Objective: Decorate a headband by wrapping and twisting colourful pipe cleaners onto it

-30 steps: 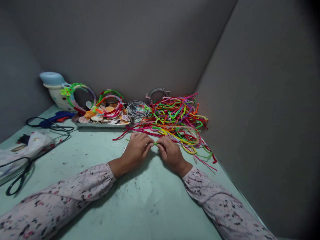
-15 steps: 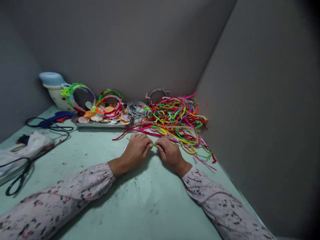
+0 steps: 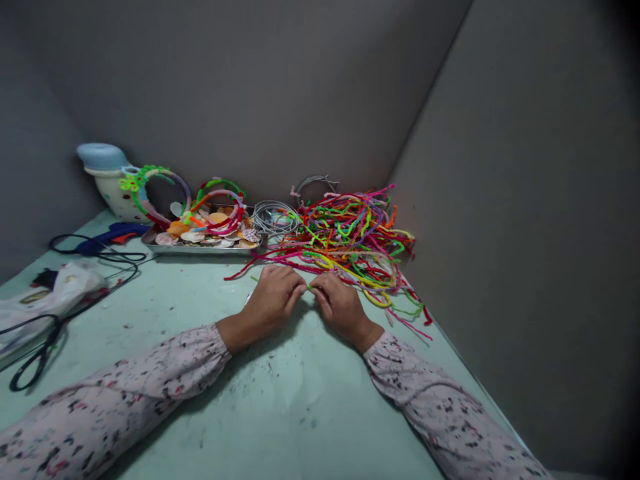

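Observation:
Between my two hands runs a short bit of green pipe cleaner [image 3: 309,288]. My left hand [image 3: 274,297] is closed on it in a pinch, and a thin green end sticks out past the knuckles on the far left side. My right hand [image 3: 343,310] pinches the same pipe cleaner close by, fingertips nearly meeting the left ones. Most of the strand is hidden inside the fingers. Just behind my hands lies a tangled heap of coloured pipe cleaners [image 3: 350,230]. A small whitish thing, too covered to name, shows by my left wrist.
A metal tray [image 3: 205,251] of shells and wrapped hoops [image 3: 163,172] stands at the back. Grey wire coils [image 3: 275,219] lie beside it. On the left are a blue-lidded container [image 3: 107,180], a blue glue gun [image 3: 113,237], a black cord [image 3: 57,323] and a plastic bag [image 3: 75,287].
Hardly anything differs. Both hands keep their pinch on the green pipe cleaner in the same place; the view has shifted very slightly.

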Tool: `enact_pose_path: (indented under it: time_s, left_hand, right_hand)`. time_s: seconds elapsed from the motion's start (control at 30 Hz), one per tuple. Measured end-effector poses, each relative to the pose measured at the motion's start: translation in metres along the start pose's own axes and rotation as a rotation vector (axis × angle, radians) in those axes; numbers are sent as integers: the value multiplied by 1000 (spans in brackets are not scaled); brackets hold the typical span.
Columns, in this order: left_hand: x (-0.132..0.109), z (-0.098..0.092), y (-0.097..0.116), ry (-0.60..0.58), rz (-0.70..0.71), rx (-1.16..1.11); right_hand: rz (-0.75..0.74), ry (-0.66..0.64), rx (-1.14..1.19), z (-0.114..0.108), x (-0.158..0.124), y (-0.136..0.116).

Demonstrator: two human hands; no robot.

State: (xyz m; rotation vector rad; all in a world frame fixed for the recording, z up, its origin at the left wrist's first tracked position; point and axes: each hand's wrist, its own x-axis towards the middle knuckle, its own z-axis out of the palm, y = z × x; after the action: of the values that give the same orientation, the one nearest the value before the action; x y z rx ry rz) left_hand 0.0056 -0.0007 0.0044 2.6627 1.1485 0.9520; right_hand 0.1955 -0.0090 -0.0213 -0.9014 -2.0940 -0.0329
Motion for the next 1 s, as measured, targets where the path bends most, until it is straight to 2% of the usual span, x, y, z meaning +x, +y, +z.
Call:
enact_pose_path:
  time_s: [0.57,0.63,0.77,0.83,0.9,1.0]
  left_hand:
    - [0,-1,-1,-18,-1,-38]
    - [-1,-2,2,41,-5,-20]
    - [-4,-7,9,285,1,12]
    - [-6,-8,11,370,40,-15]
    - [-7,-7,13,309,112,-89]
    - [-8,-2,14,-18,207,-138]
  right_hand:
    - [-15,2,6,0,-1,-1]
    - [25,16,3,0,1,-1]
    - [145,114,5,-2,4,0]
    - [213,162,32,-2,5,2]
    - [275,200,59,-2,5,3]
    - [323,243,91,-3,3,3]
